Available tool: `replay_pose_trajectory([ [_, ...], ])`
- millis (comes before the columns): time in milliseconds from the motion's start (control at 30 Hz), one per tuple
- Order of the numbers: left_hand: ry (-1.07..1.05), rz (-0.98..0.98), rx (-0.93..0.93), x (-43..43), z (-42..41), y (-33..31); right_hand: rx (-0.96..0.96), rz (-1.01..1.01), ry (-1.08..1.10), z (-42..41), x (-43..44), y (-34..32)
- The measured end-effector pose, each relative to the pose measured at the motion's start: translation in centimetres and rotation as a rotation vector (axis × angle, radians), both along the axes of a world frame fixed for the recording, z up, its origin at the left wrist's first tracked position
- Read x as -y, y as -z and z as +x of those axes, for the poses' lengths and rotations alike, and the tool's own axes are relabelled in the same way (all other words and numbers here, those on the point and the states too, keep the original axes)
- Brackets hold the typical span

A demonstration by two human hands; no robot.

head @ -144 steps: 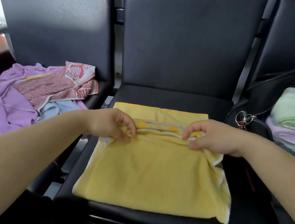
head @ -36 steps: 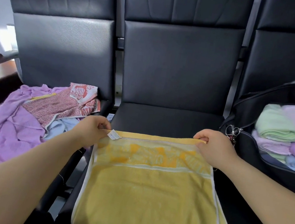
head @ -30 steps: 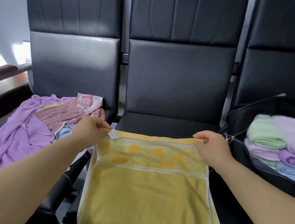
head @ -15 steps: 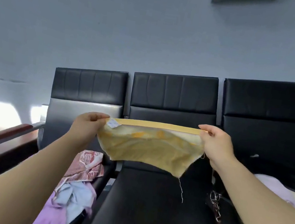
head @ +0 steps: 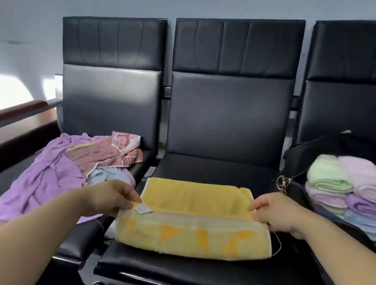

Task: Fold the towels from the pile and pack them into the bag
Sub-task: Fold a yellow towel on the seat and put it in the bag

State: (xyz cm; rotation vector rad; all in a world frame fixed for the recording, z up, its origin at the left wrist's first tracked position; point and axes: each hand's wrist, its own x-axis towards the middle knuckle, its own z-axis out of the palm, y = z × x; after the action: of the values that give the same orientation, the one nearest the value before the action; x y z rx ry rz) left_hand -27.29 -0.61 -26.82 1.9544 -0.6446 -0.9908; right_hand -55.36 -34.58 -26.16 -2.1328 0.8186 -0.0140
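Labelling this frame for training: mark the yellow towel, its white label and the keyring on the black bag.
yellow towel (head: 197,197), head view, on its plain top layer
white label (head: 143,208), head view, on the tag's middle
keyring (head: 283,182), head view, on the metal ring

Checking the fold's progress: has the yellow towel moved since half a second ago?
Yes. The yellow towel came down from in front of the middle chair's backrest and now lies on its seat.

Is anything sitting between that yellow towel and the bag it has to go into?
Nothing visible does. Only bare seat lies between the towel and the bag on the next seat. The bag is already heaped with folded towels, so room looks tight.
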Motion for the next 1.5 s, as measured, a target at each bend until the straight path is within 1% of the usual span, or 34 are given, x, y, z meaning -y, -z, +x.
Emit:
replay_pose_trajectory([
  [67, -0.043, -0.015, 0.045, 0.5, 0.1, 0.5, 0.015, -0.039, 0.017, 0.2, 0.0, 0.5],
  [200, -0.106, -0.042, 0.207, 1.8, 1.4, 1.3, 0.074, -0.114, 0.086, 1.5, 0.4, 1.6],
  [300, -0.160, -0.007, 0.419, 3.3, 2.1, 2.2, 0.087, -0.147, 0.136, 2.7, 0.9, 2.5],
  [367, -0.182, 0.041, 0.547, 4.7, 1.9, 2.8, 0.029, -0.188, 0.120, 3.4, 1.3, 3.0],
  [467, -0.109, 0.127, 0.649, 6.7, 1.6, 3.9, -0.094, -0.292, 0.084, 4.3, 2.0, 3.8],
  [500, -0.064, 0.170, 0.707, 7.2, 1.5, 4.2, -0.095, -0.325, 0.083, 4.7, 2.2, 4.0],
  [567, 0.028, 0.235, 0.850, 8.3, 1.2, 4.9, -0.036, -0.350, 0.063, 5.5, 2.3, 4.1],
  [600, 0.085, 0.253, 0.892, 8.9, 0.9, 5.1, -0.008, -0.353, 0.031, 5.9, 2.4, 4.2],
  [667, 0.205, 0.297, 0.903, 10.2, 0.0, 5.4, -0.026, -0.365, -0.057, 6.3, 2.6, 4.7],
  [767, 0.370, 0.448, 0.869, 11.5, -1.4, 6.0, -0.179, -0.345, -0.102, 6.3, 3.0, 5.9],
  [867, 0.411, 0.582, 0.813, 11.7, -2.0, 6.4, -0.277, -0.395, -0.054, 6.2, 3.5, 7.0],
  [967, 0.411, 0.621, 0.781, 11.4, -1.9, 6.3, -0.322, -0.439, -0.043, 6.2, 3.4, 7.0],
  [1133, 0.395, 0.590, 0.784, 11.3, -2.0, 6.3, -0.339, -0.431, -0.065, 6.3, 2.6, 6.2],
  [1200, 0.362, 0.524, 0.808, 11.2, -1.9, 6.1, -0.255, -0.441, -0.070, 6.0, 2.2, 6.2],
  [1267, 0.317, 0.423, 0.855, 11.1, -1.4, 5.6, -0.112, -0.476, -0.081, 5.6, 1.8, 6.1],
  [1333, 0.273, 0.338, 0.838, 10.7, -0.8, 5.0, -0.021, -0.473, -0.158, 5.3, 1.4, 5.8],
  [1400, 0.249, 0.296, 0.795, 10.1, -0.4, 4.6, -0.025, -0.408, -0.233, 5.1, 1.0, 5.3],
  [1500, 0.241, 0.319, 0.743, 9.2, 0.3, 4.2, -0.120, -0.343, -0.290, 4.7, 0.9, 4.8],
])
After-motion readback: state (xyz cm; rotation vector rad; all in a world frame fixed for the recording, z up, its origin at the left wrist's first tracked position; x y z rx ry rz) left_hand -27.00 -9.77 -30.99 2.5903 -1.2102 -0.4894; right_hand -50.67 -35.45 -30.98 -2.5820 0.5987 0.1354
